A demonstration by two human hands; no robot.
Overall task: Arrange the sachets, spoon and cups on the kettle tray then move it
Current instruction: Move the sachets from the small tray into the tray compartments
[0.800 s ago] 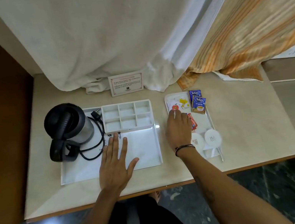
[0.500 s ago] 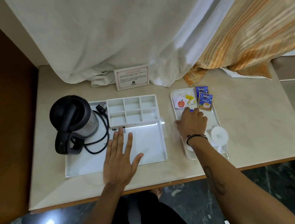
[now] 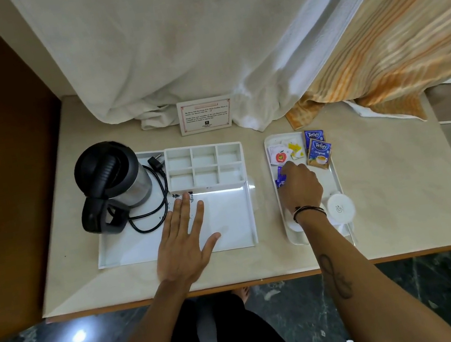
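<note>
Left hand (image 3: pixel 184 245) lay flat and open on the kettle tray (image 3: pixel 227 224), right hand (image 3: pixel 300 186) pinched blue sachets (image 3: pixel 280 177) off the side tray (image 3: pixel 336 179) — sachet step just starting, I'd say — next they needed dropping in a compartment (image 3: pixel 205 166).

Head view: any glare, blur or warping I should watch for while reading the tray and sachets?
Head view: a bright glare band lies across the kettle tray just below its compartments; a light also reflects off the dark floor at lower left. Wide-angle warping bows the table edges. The tea sachets read sharp; the card print is too small to read.
</note>
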